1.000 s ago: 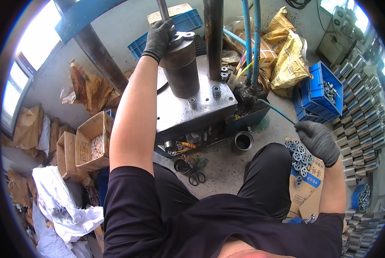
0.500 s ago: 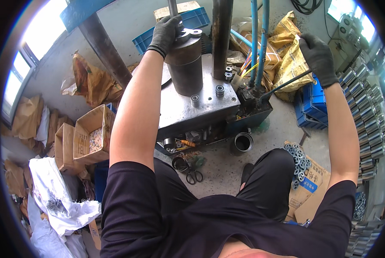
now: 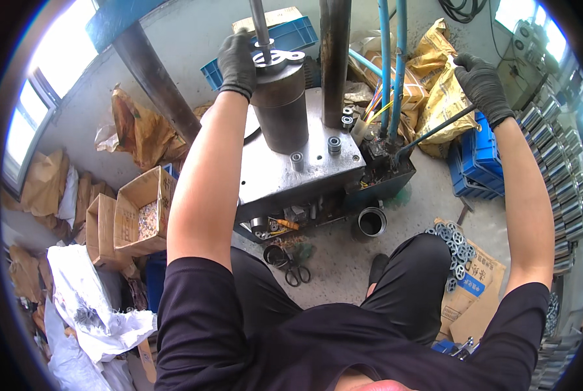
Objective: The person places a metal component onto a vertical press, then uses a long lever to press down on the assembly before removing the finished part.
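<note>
My left hand (image 3: 237, 65), in a dark glove, is beside the upright steel rod (image 3: 258, 19), with its slightly blurred fingers stretched upward and apart from the rod. Below the rod, a metal ring-shaped part with a side lug (image 3: 295, 57) lies on top of a dark steel cylinder (image 3: 283, 120). A small collar (image 3: 264, 43) surrounds the rod's lower end. The cylinder stands on a metal press table (image 3: 291, 176). Out to the right, my gloved right hand (image 3: 482, 85) is closed around the end of a long dark lever (image 3: 435, 128).
Small bearings (image 3: 334, 144) stand on the table. A dark post (image 3: 334, 65) and blue pipes (image 3: 401, 65) rise behind. Flat spoked metal discs (image 3: 453, 251) lie on cardboard, right of my knee. Scissors (image 3: 297, 274) and an open cylinder (image 3: 371, 223) are on the floor. Cartons (image 3: 138, 221) stand left.
My left hand has come off the rod and shifted left, uncovering the collar and the ring-shaped part. My right hand stays on the lever, and the whole view has shifted slightly.
</note>
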A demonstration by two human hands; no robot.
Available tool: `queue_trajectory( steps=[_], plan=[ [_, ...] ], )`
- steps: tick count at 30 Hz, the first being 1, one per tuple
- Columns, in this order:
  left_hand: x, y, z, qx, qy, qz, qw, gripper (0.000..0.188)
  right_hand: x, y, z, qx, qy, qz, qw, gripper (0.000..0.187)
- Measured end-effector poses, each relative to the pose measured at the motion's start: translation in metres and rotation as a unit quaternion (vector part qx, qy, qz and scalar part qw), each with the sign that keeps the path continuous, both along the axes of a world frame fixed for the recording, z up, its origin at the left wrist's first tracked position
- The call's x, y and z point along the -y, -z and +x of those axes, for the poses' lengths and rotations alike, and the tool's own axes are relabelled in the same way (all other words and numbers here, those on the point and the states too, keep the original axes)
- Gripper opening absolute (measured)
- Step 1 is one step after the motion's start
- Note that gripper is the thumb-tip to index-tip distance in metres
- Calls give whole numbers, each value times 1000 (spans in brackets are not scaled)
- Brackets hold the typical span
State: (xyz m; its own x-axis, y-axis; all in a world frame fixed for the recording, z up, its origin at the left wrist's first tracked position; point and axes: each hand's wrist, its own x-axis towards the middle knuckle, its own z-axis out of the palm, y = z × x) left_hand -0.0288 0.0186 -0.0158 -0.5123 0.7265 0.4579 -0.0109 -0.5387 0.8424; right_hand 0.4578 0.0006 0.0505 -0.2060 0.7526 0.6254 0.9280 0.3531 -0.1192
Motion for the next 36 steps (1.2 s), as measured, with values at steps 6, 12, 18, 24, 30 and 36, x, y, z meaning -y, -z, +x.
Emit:
queue_trajectory(
  steps=[6,12,18,24,30,36],
  plan=[
    [2,-5,13,-129,-97,-46,986,45,3,-5,-1,30,9,-32,999,28],
    [35,-6,37,-267,-236,-45,933,41,6,-9,-5,32,30,-58,997,27],
    [112,83,65,-297,-276,145,902,30,9,-4,1,18,16,-24,999,27],
    [167,193,82,-375,-174,-130,901,33,19,3,8,41,-14,-18,999,29],
    [157,215,75,-463,-146,-172,857,18,101,36,25,-21,-163,3,986,18],
    [156,215,71,-516,-148,-140,832,11,215,70,16,121,-223,13,967,25]
  ],
)
